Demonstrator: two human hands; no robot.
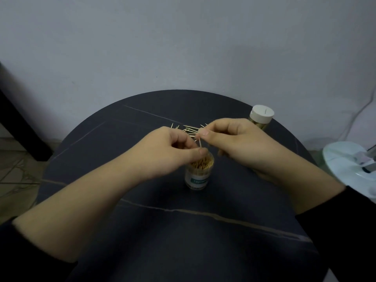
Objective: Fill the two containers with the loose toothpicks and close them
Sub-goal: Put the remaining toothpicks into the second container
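Wooden toothpicks (189, 129) lay loose on the worktop (162, 231). Our right hand (234, 143) pinched one toothpick (200, 142) over the open jar (198, 174); our left hand (168, 151) curled at its mouth, hold unclear to us.

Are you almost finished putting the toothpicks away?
Partly. The far container is capped. The right hand pinches a toothpick over the open container, already quite full. More loose toothpicks lie on the table, and that container needs closing.
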